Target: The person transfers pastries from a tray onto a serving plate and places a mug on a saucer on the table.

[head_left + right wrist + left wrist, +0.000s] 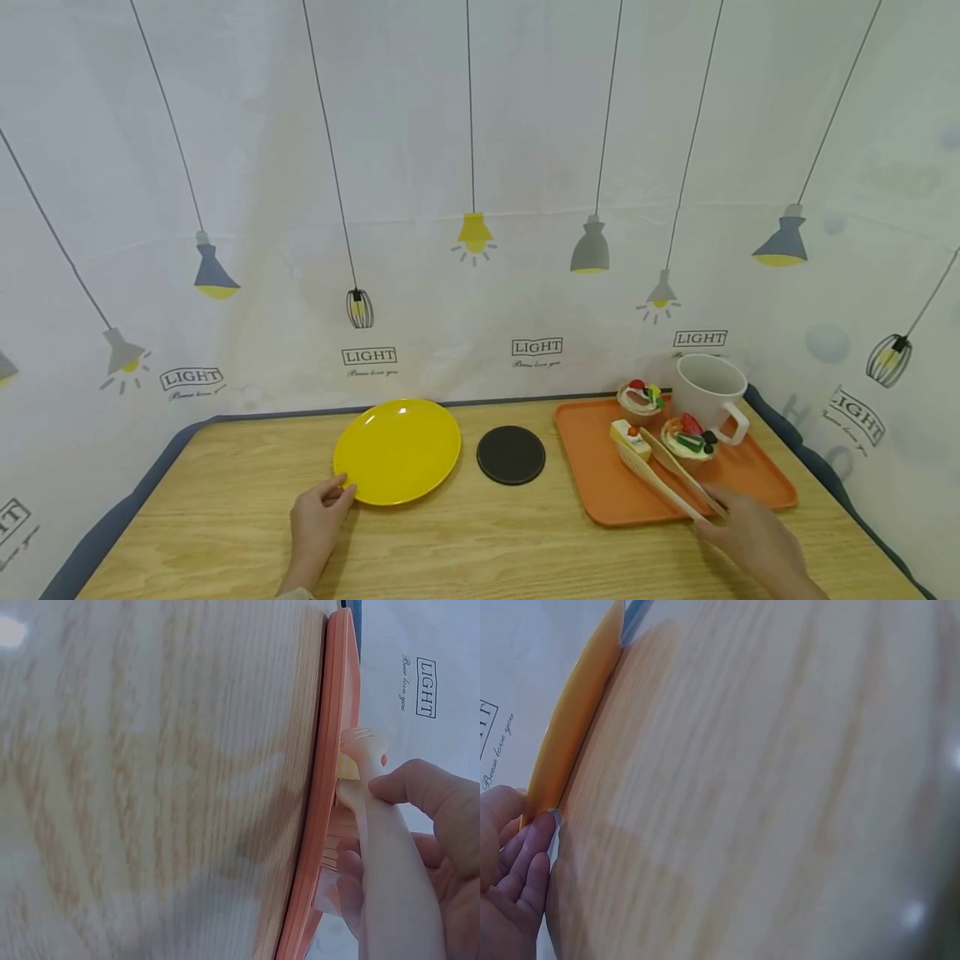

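My left hand [318, 517] pinches the near-left rim of a yellow plate [397, 450], thumb above and fingers below in the left wrist view. In my right hand [753, 533] is a pair of pale tongs [663, 483], gripped between thumb and fingers. The tongs' tips stand on either side of a small slice of cake [628, 437] with an orange-red topping, which sits at the left part of an orange tray [600, 496]. In the right wrist view the tongs [397, 870] reach over the tray's edge, partly hiding the yellow cake.
Two fruit tarts share the tray: one [686, 442] right beside the tongs, one [640, 402] behind the cake. A white mug [708, 392] stands at the tray's back right. Between plate and tray lies a black round coaster [511, 455]. A printed curtain [420, 208] hangs behind the wooden table [450, 550].
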{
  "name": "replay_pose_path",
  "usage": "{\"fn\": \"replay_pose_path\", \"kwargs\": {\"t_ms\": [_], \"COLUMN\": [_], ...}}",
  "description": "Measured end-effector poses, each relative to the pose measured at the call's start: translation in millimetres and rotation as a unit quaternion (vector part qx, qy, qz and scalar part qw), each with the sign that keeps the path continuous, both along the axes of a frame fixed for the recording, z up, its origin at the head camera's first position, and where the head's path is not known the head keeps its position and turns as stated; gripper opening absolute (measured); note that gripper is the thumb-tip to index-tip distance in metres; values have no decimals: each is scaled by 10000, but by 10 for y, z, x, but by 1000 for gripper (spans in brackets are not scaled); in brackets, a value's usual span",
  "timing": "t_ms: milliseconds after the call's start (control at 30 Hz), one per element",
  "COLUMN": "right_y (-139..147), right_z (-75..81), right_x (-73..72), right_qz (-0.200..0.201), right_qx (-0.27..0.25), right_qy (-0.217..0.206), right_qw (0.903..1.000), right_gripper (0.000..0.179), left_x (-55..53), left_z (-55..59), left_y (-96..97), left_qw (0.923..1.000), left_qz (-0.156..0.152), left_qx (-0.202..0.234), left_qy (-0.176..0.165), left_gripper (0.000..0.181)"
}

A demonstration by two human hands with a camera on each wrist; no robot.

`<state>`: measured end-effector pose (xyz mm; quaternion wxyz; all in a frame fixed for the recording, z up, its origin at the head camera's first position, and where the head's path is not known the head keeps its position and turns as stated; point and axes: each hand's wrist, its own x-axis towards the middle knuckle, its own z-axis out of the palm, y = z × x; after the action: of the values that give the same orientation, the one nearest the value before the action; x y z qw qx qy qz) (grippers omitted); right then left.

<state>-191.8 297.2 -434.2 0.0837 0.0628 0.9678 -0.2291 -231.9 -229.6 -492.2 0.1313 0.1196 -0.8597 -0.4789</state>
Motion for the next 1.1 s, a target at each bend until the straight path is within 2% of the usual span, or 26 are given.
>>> {"fn": "replay_pose_path", "kwargs": {"t_ms": [333, 533, 733, 1100], "right_y": [4, -7, 0, 4], "right_z": [-14, -20, -25, -6], "right_x": [25, 38, 33, 14], "right_qz": [-4, -78, -29, -33], "right_qx": [-184, -431, -383, -261], "right_qy": [163, 94, 252, 190], "right_qw": [9997, 9990, 9989, 9995], "right_gripper": [64, 59, 54, 50], "left_x": [-4, 3, -3, -28], "left_z": [10, 14, 20, 23], "left_y": [26, 29, 29, 15], "left_qw": [9999, 9998, 9998, 9999], "left_qz": [87, 134, 167, 141], "left_qx": [-25, -45, -78, -67], "left_qy": [76, 132, 121, -47], "left_gripper": [34, 33, 32, 33]}}
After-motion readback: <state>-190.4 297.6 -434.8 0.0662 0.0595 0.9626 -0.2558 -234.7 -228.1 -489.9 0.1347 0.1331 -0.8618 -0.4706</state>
